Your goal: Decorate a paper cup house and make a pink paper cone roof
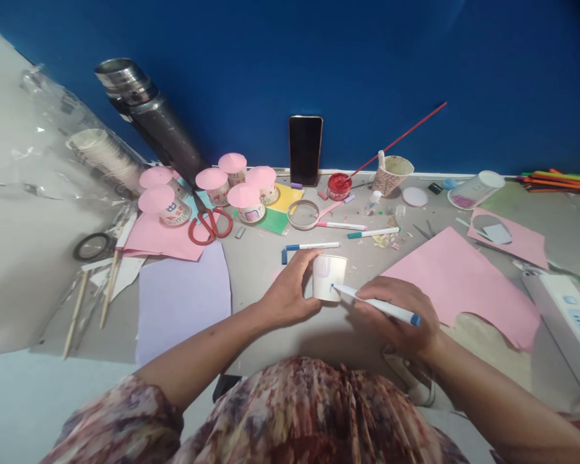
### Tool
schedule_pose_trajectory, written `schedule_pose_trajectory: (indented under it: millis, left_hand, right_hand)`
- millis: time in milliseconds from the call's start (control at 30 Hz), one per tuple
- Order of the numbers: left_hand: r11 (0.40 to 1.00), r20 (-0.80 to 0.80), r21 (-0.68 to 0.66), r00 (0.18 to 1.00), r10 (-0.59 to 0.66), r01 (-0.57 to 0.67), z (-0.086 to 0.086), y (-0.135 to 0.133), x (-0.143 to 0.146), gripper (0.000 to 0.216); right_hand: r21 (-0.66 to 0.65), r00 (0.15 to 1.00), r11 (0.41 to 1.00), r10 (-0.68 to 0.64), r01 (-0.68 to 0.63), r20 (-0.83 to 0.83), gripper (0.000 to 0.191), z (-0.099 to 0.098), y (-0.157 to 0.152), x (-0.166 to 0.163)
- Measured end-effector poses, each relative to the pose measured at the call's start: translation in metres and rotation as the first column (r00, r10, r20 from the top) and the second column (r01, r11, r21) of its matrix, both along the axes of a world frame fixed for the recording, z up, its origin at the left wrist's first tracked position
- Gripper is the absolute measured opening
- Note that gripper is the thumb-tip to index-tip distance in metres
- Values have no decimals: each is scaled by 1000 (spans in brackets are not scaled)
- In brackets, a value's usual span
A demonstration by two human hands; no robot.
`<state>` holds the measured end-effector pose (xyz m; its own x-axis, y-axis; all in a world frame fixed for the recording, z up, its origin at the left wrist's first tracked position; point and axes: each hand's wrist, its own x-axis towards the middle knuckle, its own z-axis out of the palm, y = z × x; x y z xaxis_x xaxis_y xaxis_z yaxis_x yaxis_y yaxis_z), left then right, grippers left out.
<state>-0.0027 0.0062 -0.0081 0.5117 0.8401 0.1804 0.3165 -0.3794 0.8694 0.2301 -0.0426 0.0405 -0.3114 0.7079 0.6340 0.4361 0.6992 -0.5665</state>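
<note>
Left hand (290,293): fingers wrapped round white paper cup (328,277), bracing it on tabletop (261,264) close before body, likely against sliding under pen pressure. Right hand (401,319): fingers pinching blue marker (374,303), tip touching cup wall. Pink-topped cups (244,203) and red scissors (210,225) well apart behind.

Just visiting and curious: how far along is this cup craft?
Done: five pink-topped cups stand at the back. In hand: the left hand steadies a white cup while the right hand puts a marker tip to its side. Left: this cup has no pink top yet; pink paper lies beside it, and stacked cups sit far left.
</note>
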Motion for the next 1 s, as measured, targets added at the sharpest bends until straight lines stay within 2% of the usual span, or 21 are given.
schedule_pose_trajectory:
  millis: [633, 1000]
  left_hand:
    - [993, 71, -121, 997, -2, 11, 4, -1, 2, 82]
    - [990, 89, -142, 996, 19, -6, 7, -1, 0, 78]
  right_hand:
    - [-11, 997, 1000, -29, 29, 77, 7, 6, -1, 3]
    - [-6, 994, 999, -49, 50, 96, 10, 7, -1, 5]
